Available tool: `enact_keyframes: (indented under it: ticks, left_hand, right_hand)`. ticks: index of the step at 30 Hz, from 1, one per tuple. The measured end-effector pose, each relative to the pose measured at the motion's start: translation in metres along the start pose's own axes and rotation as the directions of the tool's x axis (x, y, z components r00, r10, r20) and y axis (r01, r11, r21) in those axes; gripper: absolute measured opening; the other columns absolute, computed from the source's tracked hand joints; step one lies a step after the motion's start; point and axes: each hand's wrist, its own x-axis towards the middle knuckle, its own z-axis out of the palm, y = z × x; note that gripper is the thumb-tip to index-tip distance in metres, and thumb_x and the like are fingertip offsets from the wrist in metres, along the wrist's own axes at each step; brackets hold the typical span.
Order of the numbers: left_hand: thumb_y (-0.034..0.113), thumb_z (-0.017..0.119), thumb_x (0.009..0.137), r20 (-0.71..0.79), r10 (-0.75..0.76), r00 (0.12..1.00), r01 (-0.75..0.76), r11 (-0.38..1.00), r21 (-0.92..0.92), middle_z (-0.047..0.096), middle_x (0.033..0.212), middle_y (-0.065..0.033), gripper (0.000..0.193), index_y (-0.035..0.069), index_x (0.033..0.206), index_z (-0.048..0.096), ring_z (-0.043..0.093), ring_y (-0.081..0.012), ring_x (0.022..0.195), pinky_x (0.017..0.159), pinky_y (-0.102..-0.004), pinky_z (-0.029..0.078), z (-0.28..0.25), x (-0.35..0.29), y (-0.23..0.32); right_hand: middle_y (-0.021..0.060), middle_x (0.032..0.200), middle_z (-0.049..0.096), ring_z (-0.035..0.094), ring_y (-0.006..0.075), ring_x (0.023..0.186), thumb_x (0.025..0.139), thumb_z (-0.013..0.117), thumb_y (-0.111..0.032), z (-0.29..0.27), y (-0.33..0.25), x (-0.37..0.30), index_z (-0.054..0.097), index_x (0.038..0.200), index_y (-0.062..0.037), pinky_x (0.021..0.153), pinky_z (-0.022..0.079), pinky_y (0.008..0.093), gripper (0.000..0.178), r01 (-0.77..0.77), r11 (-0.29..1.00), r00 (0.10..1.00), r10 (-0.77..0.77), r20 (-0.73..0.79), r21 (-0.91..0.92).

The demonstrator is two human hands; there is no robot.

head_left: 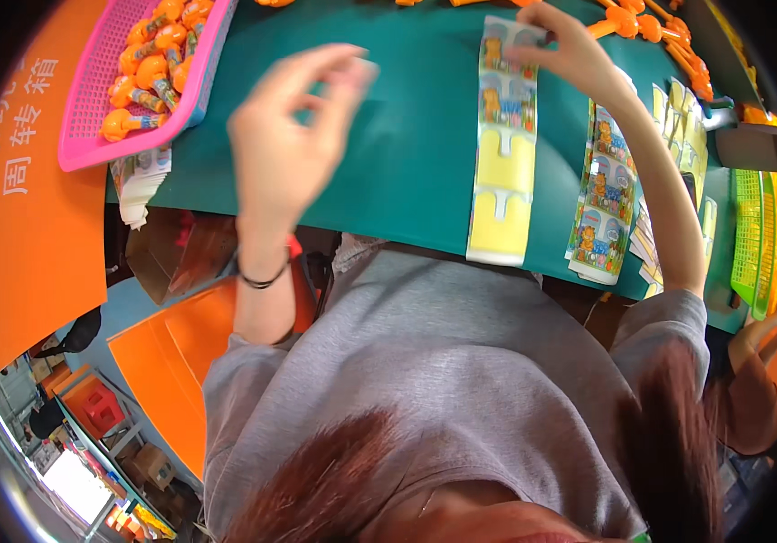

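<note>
My left hand (280,136) is raised over the green table, thumb and index finger brought together in a pinch. It is smeared by motion, and whatever sits between the fingertips is too blurred to name. At the far end of a sticker strip (505,163), my right hand (562,43) grips the strip's right edge between thumb and fingers. The strip runs toward me: cartoon stickers remain on its far part, while the near part shows bare yellow backing. More printed sticker strips (602,195) lie beneath my right forearm, overhanging the table's near edge.
A pink basket (81,136) of orange-topped toys stands at the left, above a stack of strips (142,181). Orange toy parts (651,27) lie at the far right. Used yellow backing (678,118) and a green basket (748,240) are on the right, near another person's hand (759,335).
</note>
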Motion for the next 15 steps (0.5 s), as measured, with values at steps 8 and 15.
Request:
enact_keyframes:
  ticks: [8, 15]
  left_hand:
    - [0.015, 0.076, 0.086, 0.563, -0.211, 0.799, 0.490, 0.771, -0.408, 0.074, 0.079, -0.0069, 0.020, -0.002, 0.098, 0.074, 0.063, -0.0057, 0.066, 0.060, -0.0218, 0.049, 0.068, -0.036, 0.026]
    - [0.005, 0.069, 0.088, 0.430, -0.201, 0.880, 0.418, 0.759, -0.500, 0.074, 0.083, -0.0058, 0.019, -0.001, 0.105, 0.073, 0.061, -0.0032, 0.066, 0.061, -0.0201, 0.049, 0.083, -0.047, 0.028]
  right_hand:
    - [0.0090, 0.108, 0.068, 0.064, 0.0142, 0.097, 0.085, 0.075, -0.004, 0.000, -0.023, -0.035, 0.053, 0.123, -0.0015, 0.082, 0.053, 0.0264, 0.044, 0.014, 0.804, 0.984, 0.096, -0.152, 0.595]
    - [0.0068, 0.108, 0.070, 0.066, 0.0178, 0.096, 0.080, 0.077, -0.009, 0.042, -0.030, -0.097, 0.071, 0.110, -0.0041, 0.085, 0.052, 0.0285, 0.030, 0.339, 0.914, 0.841, -0.401, -0.363, -0.225]
